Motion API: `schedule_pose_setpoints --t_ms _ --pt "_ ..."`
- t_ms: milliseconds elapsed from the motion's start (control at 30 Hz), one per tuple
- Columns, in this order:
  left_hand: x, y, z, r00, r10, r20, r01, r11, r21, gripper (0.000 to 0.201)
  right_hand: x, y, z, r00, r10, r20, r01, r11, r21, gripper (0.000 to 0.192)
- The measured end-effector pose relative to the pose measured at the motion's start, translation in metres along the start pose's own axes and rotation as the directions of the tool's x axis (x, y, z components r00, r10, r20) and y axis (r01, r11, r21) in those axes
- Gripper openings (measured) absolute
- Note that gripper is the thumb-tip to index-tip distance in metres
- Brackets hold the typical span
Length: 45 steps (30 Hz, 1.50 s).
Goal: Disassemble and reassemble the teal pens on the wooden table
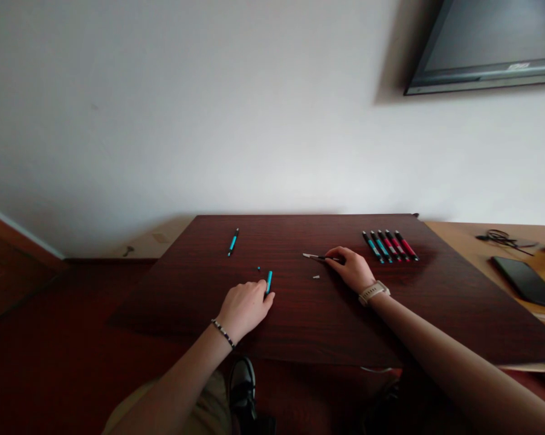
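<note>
Teal plastic pen barrel (269,281) sits pinched in my left hand (244,307) at frame centre; my right hand (354,269) closes fingertips on the thin silver-tipped refill (316,257). I judge slow, straight alignment works best. Small loose bits (316,277) lie between; assembled red and teal pens (390,246) rest upper right.

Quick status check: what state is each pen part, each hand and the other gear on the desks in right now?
Left hand: closed on blue barrel.
Right hand: pinching thin refill.
Blue pen: whole, lying alone.
Pen row: five, side by side.
Small white piece: loose.
Phone: screen dark.
</note>
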<state>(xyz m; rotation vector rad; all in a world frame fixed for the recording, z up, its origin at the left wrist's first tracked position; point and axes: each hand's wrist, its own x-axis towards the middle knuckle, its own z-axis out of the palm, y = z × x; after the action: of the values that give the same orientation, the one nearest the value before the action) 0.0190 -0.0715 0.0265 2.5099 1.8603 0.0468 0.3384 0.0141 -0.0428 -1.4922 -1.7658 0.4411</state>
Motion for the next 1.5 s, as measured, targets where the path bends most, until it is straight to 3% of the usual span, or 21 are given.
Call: schedule_pose_setpoints --t_ms 633,967,1233,1500 --pt "0.034 0.003 0.004 0.999 -0.041 0.008 0.041 0.997 0.063 0.040 0.000 -0.007 -0.002 0.997 -0.048 0.055 0.050 0.998 -0.029 0.015" --pt "0.034 0.006 0.000 0.996 -0.075 0.053 0.071 0.995 0.068 0.048 0.000 -0.009 0.000 0.981 -0.155 0.120 0.156 0.988 0.000 0.014" --pt "0.031 0.009 -0.004 0.994 -0.095 0.051 0.091 0.993 0.075 0.050 -0.001 -0.008 0.001 0.982 -0.142 0.126 0.142 0.990 0.006 0.014" --pt "0.045 0.028 -0.012 0.992 -0.120 -0.032 0.119 0.993 -0.016 0.031 -0.001 -0.008 0.001 0.990 -0.111 0.091 0.109 0.994 0.023 0.011"
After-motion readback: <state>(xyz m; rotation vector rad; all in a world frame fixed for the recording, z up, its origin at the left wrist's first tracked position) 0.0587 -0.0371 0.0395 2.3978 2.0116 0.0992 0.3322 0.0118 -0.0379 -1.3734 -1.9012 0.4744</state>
